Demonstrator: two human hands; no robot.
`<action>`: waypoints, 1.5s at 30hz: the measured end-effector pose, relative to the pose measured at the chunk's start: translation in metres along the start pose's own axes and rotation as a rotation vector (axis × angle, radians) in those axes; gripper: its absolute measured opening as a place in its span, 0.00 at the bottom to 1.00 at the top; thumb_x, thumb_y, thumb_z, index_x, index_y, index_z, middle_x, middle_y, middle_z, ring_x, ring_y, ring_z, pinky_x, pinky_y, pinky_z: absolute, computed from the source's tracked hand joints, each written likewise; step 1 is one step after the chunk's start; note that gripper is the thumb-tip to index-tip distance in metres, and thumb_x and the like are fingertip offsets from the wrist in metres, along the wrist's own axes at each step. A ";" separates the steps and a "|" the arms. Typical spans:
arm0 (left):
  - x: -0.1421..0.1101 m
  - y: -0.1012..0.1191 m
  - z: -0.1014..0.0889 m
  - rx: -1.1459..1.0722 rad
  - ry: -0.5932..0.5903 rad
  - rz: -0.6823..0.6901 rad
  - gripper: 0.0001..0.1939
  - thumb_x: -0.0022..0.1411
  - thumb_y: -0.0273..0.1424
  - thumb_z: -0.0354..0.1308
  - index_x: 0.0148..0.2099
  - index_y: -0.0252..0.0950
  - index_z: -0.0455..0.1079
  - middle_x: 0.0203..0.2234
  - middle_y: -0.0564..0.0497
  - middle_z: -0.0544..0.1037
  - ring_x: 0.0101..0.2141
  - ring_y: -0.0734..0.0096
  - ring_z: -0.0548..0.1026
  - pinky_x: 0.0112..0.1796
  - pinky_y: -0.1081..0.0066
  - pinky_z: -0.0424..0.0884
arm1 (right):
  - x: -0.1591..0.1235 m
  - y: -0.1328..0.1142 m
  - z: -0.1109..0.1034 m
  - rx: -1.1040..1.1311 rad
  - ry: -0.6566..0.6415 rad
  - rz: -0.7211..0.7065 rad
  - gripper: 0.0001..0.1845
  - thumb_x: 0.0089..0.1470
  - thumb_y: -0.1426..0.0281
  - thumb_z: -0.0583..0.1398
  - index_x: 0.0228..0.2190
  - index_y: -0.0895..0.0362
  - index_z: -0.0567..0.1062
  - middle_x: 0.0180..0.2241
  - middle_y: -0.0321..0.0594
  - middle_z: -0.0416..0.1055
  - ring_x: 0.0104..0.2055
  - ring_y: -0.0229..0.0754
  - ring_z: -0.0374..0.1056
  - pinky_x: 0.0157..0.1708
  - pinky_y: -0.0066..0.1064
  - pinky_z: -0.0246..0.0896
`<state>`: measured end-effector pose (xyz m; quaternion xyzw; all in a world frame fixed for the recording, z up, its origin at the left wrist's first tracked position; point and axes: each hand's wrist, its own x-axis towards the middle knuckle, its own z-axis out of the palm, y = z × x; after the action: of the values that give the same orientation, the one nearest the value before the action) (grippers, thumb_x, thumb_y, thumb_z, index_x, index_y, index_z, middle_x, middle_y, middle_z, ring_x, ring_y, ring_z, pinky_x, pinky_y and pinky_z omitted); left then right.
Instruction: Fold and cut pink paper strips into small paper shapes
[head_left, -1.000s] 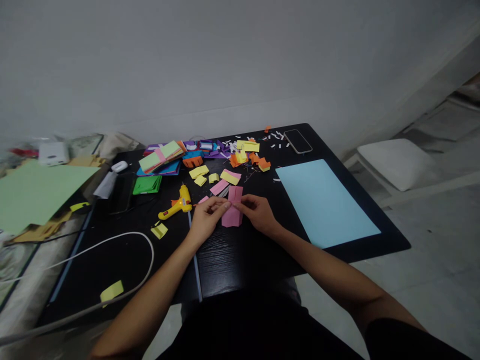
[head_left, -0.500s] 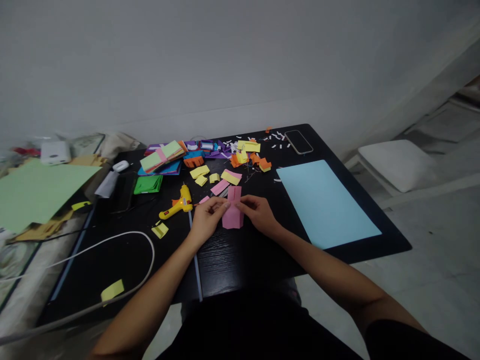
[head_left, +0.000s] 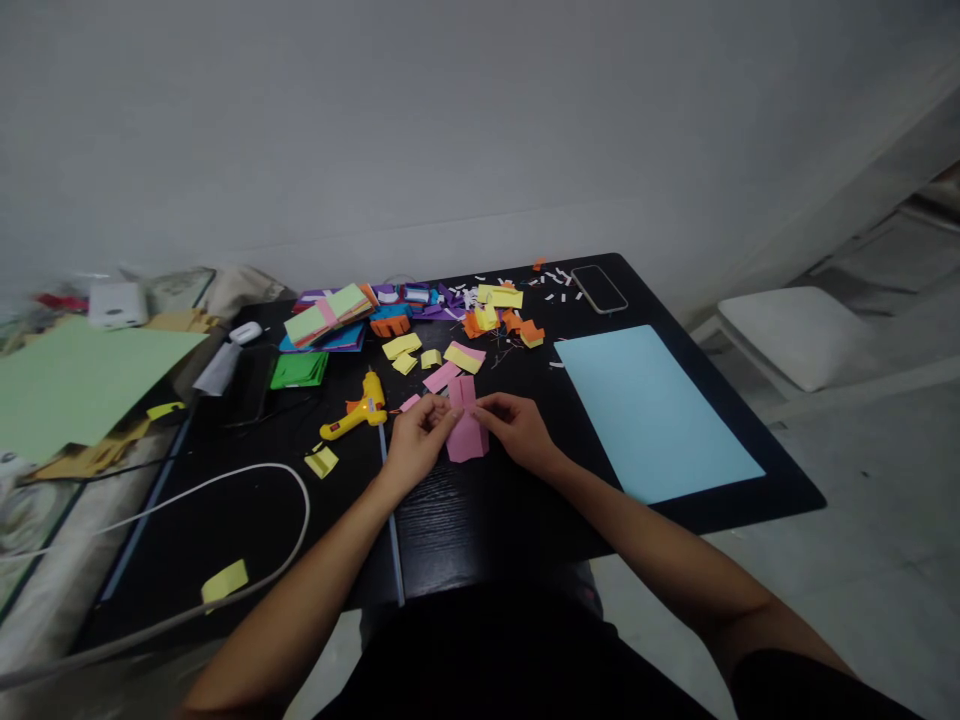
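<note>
Between my two hands is a folded piece of pink paper (head_left: 468,440), held just above the black table near its front middle. My left hand (head_left: 417,436) pinches its left edge between thumb and fingers. On the opposite edge my right hand (head_left: 520,430) pinches it the same way. A crease or slit runs down the paper's upper part. Left of my left hand lies a yellow glue gun (head_left: 358,408). Beyond the hands are pink strips (head_left: 441,377) and a pink-and-yellow folded piece (head_left: 465,357).
A light blue sheet (head_left: 656,410) lies on the table's right side, below a phone (head_left: 599,289). Stacked coloured paper (head_left: 331,316), green paper (head_left: 299,370) and orange scraps (head_left: 532,333) lie toward the wall. A white cable (head_left: 304,500) loops at left; a white stool (head_left: 795,335) stands right.
The view has shifted very slightly. Both hands keep hold of the pink paper, which is tilted a little more than before.
</note>
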<state>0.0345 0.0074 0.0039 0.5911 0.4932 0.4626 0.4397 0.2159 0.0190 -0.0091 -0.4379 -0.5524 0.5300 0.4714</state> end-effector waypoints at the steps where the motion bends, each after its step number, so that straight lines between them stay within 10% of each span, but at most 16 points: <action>1: 0.000 0.000 0.000 -0.006 0.000 -0.003 0.12 0.60 0.40 0.64 0.36 0.35 0.73 0.25 0.55 0.72 0.25 0.76 0.66 0.28 0.75 0.63 | 0.000 0.000 0.000 -0.001 -0.008 -0.001 0.15 0.51 0.57 0.68 0.33 0.56 0.82 0.33 0.40 0.80 0.35 0.43 0.75 0.39 0.34 0.70; 18: 0.002 -0.006 0.001 -0.030 0.094 -0.005 0.12 0.61 0.39 0.64 0.35 0.35 0.72 0.25 0.55 0.71 0.26 0.76 0.66 0.29 0.74 0.62 | 0.000 0.000 0.001 0.001 0.042 -0.002 0.13 0.51 0.60 0.67 0.34 0.56 0.77 0.35 0.40 0.78 0.38 0.42 0.74 0.41 0.34 0.70; 32: 0.006 0.006 -0.010 -0.061 -0.104 -0.041 0.20 0.55 0.36 0.69 0.48 0.38 0.71 0.31 0.55 0.73 0.28 0.76 0.68 0.29 0.76 0.64 | 0.002 -0.003 -0.005 0.114 -0.077 0.131 0.18 0.39 0.61 0.74 0.31 0.57 0.80 0.31 0.38 0.80 0.33 0.41 0.75 0.38 0.33 0.69; 45: 0.012 0.003 -0.025 -0.049 -0.132 -0.090 0.14 0.52 0.34 0.69 0.34 0.36 0.67 0.23 0.57 0.73 0.24 0.75 0.71 0.28 0.76 0.65 | 0.007 -0.004 -0.013 0.049 -0.022 0.127 0.20 0.38 0.65 0.73 0.36 0.56 0.80 0.36 0.39 0.80 0.37 0.42 0.74 0.39 0.33 0.67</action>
<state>0.0120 0.0202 0.0125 0.5865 0.4776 0.4146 0.5060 0.2280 0.0281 -0.0052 -0.4545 -0.5154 0.5770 0.4414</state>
